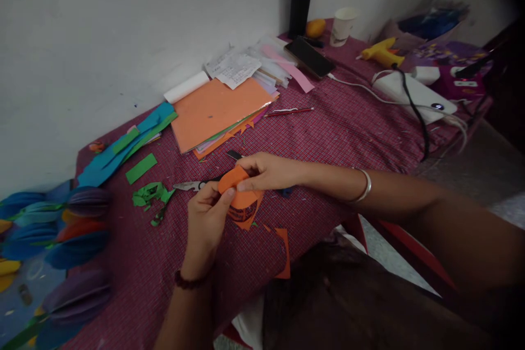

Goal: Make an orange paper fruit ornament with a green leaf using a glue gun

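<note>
Between my two hands is a rounded piece of orange paper. My left hand pinches its lower left edge between thumb and fingers. From the right, my right hand grips the same paper, its thumb on the face. Partly hidden behind the paper lies a pair of scissors, blades pointing left. Orange paper offcuts are scattered below and to the right of my hands. Crumpled green paper scraps lie left of the scissors, below a green paper strip.
A stack of coloured paper rests near the wall, with blue strips beside it. A pencil, phone, paper cup, yellow glue gun and white power bank with cables stand farther right. Paper flowers fill the left.
</note>
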`<state>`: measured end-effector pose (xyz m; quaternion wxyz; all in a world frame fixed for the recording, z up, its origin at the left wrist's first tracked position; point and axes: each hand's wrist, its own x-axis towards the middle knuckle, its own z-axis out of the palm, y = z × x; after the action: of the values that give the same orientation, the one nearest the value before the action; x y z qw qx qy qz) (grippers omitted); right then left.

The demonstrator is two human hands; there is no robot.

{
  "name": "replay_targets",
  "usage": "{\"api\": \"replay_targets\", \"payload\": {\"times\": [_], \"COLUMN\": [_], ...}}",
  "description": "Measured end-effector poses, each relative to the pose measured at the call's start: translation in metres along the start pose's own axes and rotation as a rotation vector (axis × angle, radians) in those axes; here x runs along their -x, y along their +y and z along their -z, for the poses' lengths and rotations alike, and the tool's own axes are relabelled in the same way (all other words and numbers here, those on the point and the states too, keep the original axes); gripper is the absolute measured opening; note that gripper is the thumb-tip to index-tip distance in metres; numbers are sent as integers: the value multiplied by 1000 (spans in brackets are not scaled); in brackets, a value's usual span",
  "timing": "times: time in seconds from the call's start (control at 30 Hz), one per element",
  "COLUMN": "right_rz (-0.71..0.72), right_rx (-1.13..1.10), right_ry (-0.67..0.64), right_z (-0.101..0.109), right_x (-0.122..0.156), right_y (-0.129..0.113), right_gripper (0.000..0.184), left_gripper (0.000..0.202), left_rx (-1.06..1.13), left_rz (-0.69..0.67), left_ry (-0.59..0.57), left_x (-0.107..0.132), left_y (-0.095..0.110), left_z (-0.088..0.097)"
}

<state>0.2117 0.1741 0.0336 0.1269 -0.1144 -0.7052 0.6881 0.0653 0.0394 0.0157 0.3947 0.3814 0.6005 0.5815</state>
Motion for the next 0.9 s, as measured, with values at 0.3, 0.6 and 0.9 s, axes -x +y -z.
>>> {"api": "replay_targets", "payload": {"times": [0.3,0.6,0.9], "right_rz": [-58,-38,-24], "right_rx": [-291,-402,278], "right_ry": [-221,-247,287], "right_z": [4,-2,-8], "right_x": [-1,-1,-1], "right_y": [12,14,4], "right_gripper": [21,34,6], "left_gripper": [19,36,29], "left_rx": [245,461,-116], "left_rz": [66,235,-86], "left_ry": [-13,-119,79], "left_x": [0,2,8], "left_y": [2,6,7], "left_z": [4,-6,-13]}}
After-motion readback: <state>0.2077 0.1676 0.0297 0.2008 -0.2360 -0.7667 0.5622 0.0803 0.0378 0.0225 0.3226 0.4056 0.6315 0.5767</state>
